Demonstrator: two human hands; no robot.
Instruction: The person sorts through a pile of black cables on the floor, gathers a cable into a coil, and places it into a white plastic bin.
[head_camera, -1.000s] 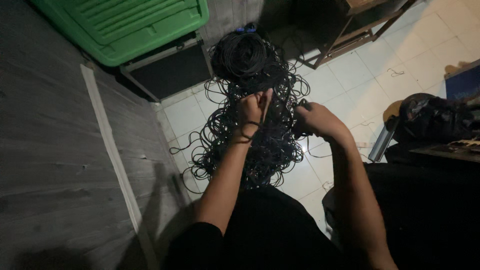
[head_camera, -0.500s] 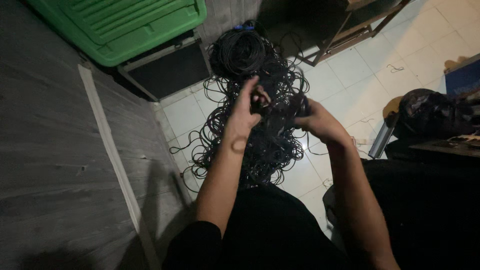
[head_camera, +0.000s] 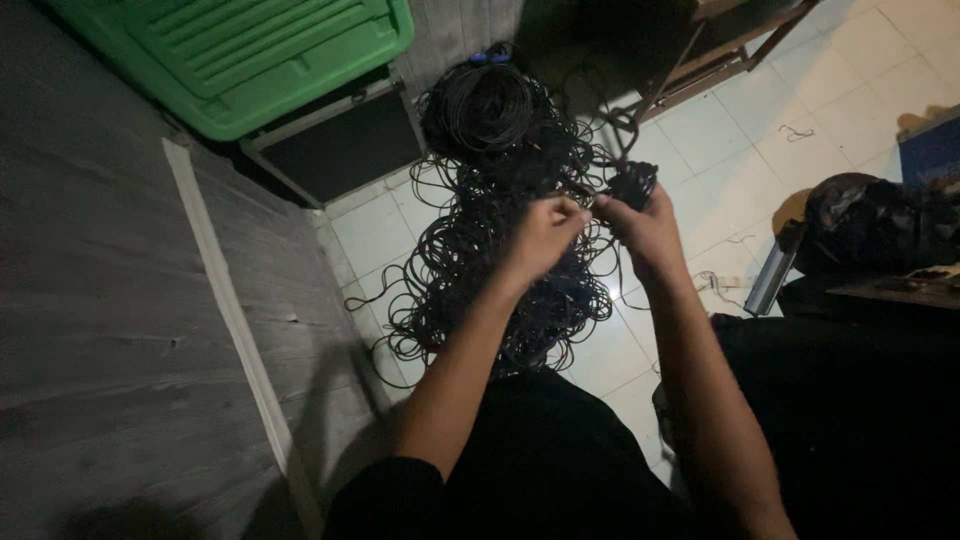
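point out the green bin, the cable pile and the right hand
green bin (head_camera: 250, 60), head view, ribbed lid
cable pile (head_camera: 470, 260), head view, loose loops on the tiles
right hand (head_camera: 640, 225), head view, back of the hand

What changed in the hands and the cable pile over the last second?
The left hand moved right across the tangled black cable, its fingers pinching a strand close to the right hand, which now grips a small wound bundle. The coiled bundle by the wall, green lid and black case stayed put.
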